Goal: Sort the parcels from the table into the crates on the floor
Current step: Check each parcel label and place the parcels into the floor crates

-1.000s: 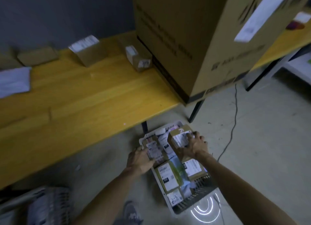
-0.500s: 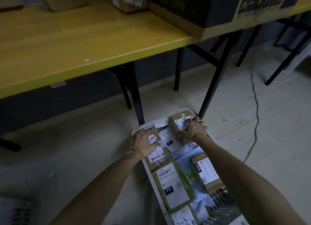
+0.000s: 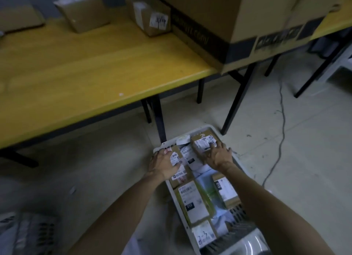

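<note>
Parcels (image 3: 192, 199) fill the white crate (image 3: 167, 143) on the floor, below the counter's (image 3: 76, 73) front edge. Left hand (image 3: 164, 164) presses flat on a far-left parcel (image 3: 179, 171); right hand (image 3: 219, 156) grips the brown box (image 3: 202, 142) in the crate's far-right corner.

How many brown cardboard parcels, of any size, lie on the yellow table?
4: a flat parcel at the far left, a plain box right of it, a labelled box further right, and the big carton at the right. Others may lie outside the frame.
</note>
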